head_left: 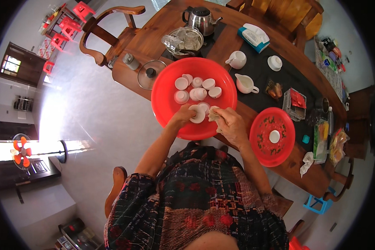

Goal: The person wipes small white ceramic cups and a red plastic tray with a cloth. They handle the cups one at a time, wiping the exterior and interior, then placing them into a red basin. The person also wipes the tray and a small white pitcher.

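My left hand (pixel 181 116) grips a small white teacup (pixel 199 116) by its side, over the near part of a large red basin (pixel 162 102). Bunched in the fingers of my right hand (pixel 233 127) is a beige cloth (pixel 213 113), close beside that cup. Several more white teacups (pixel 181 83) sit in the basin, some upright and some upside down. Another white cup (pixel 203 107) lies partly hidden behind the held one. To the right is a red tray (pixel 262 156) with a green pattern, and a single white cup (pixel 274 136) stands on it.
Behind the basin are a pot of glass cups (pixel 190 40), a steel kettle (pixel 201 20) and a glass lid (pixel 151 74). A white teapot (pixel 237 60), white pitcher (pixel 246 84), lidded cup (pixel 275 63), tissue pack (pixel 254 37) and wire basket (pixel 288 111) occupy the table's right half.
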A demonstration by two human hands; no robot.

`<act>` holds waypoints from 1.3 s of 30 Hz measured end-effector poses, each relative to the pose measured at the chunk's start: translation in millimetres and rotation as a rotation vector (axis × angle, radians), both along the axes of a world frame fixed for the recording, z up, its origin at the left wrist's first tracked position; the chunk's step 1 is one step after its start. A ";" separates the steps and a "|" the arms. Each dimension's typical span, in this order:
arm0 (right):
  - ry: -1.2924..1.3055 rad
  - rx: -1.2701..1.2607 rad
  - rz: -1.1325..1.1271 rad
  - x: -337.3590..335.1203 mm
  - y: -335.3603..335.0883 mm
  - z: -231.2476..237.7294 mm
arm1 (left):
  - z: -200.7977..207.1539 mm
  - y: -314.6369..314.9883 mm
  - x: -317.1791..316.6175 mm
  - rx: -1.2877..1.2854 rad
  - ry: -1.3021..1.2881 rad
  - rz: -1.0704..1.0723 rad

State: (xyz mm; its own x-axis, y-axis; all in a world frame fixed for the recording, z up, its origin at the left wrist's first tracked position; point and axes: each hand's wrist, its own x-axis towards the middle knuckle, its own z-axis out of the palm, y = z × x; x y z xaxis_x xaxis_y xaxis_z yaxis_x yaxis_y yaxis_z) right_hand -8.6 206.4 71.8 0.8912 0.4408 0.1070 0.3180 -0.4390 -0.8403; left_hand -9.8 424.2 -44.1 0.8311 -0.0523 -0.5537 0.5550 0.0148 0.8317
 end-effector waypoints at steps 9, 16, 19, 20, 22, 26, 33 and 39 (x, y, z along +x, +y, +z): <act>0.081 0.234 -0.095 12.0 -11.7 -4.9 | 46.5 -3.6 16.5 -0.904 0.219 0.051; -0.433 -0.303 -0.144 14.5 8.2 2.4 | 53.4 -11.1 10.4 -0.531 -0.141 0.195; -0.594 -0.434 -0.141 23.6 20.0 -11.2 | 56.6 -6.8 9.0 -0.665 -0.065 0.314; -0.637 -0.469 -0.132 27.1 22.8 -15.6 | 51.9 -4.8 8.8 -0.699 -0.047 0.298; -0.651 -0.484 -0.095 33.7 24.2 -23.9 | 43.4 -3.2 8.7 -0.836 -0.044 0.265; -0.694 -0.502 -0.014 40.6 27.9 -33.1 | 30.6 -6.0 11.0 -1.062 -0.073 0.275; -0.666 -0.640 0.086 37.5 31.3 -35.4 | 28.2 -2.2 4.5 -1.517 -0.105 0.152; -0.639 -0.375 -0.005 29.5 33.1 -0.8 | 44.3 -13.4 2.7 -0.757 -0.006 0.344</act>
State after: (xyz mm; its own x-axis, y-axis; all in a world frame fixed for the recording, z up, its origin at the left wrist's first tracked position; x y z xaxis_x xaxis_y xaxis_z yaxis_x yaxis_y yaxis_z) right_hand 20.9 239.5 71.0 0.7080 0.5455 0.4485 0.6918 -0.6632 -0.2855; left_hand -7.1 410.8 0.1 0.8716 -0.1509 -0.4665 0.4126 0.7397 0.5316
